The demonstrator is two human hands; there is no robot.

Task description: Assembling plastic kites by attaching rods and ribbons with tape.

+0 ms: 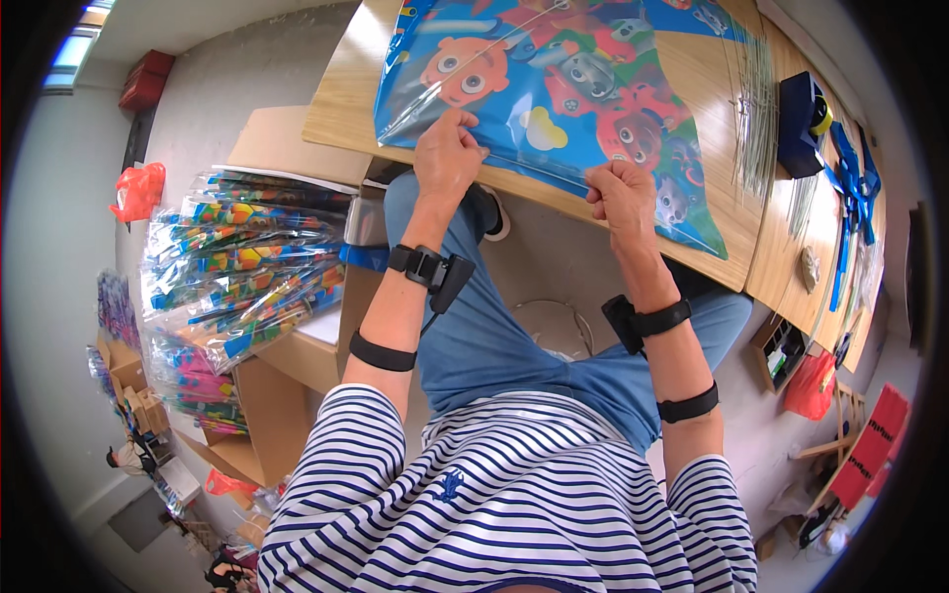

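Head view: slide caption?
Left hand and right hand pinch a colourful sheet near its edge on a wooden table.

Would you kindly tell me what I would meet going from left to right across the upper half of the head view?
Window → red bag → plastic-wrapped packs → left hand → right hand → thin strands → dark blue holder → blue ribbons

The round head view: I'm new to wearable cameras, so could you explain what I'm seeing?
No machine here, just a person's two bare hands. One wide fisheye camera on the person's head looks down, so straight edges bend near the rim. The left hand and right hand appear to pinch the near edge of a glossy blue plastic sheet printed with colourful cartoon faces. It lies on a light wood-grain table, with thin pale strands and flat blue ribbon-like strips to the right. Black wrist straps carry small dark devices.
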